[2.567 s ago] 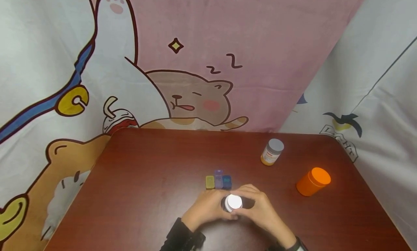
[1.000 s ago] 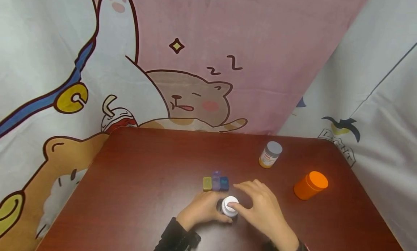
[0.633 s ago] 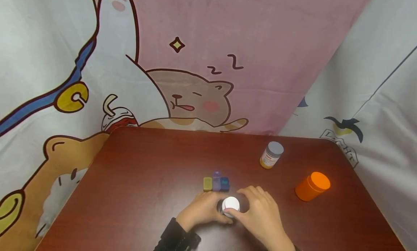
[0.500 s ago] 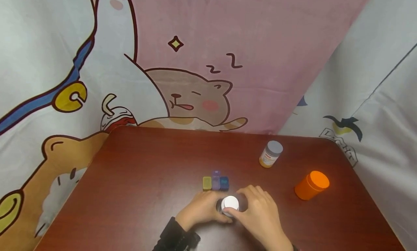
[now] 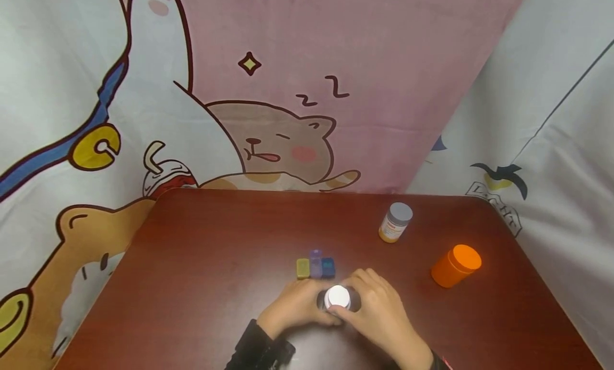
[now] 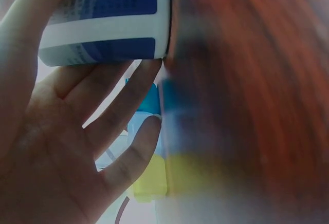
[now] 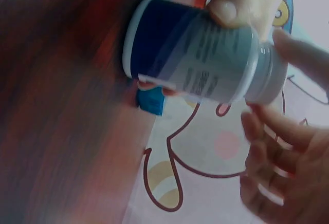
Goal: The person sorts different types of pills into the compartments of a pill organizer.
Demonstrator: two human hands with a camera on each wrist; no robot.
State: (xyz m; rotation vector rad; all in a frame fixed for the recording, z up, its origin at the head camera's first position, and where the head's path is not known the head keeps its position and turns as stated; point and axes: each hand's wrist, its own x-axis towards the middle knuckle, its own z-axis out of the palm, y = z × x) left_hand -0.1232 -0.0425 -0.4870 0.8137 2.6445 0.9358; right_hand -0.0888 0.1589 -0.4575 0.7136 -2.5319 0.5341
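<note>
A white pill bottle with a blue and white label [image 7: 190,54] stands upright on the table in front of me. My left hand [image 5: 297,306] grips its body, thumb on the near side and fingers on the far side. At its top, the white cap [image 7: 272,75] sits on the neck. My right hand [image 5: 381,311] pinches this cap between thumb and fingertips. Just beyond the left hand lies a small pill organizer [image 5: 315,264] with yellow, purple and blue compartments; its lids look closed. The left wrist view shows the organizer's yellow compartment [image 6: 151,180] near the left fingers.
A grey-capped bottle with a white label [image 5: 395,222] stands farther back to the right. Closer on the right is an orange jar [image 5: 455,266]. Both are on the brown wooden table [image 5: 206,252], with a cartoon-printed cloth [image 5: 374,66] hanging behind it.
A second ago the right fingers were spread away from the cap with the thumb near it; they have since come back around it. The left hand stays on the bottle.
</note>
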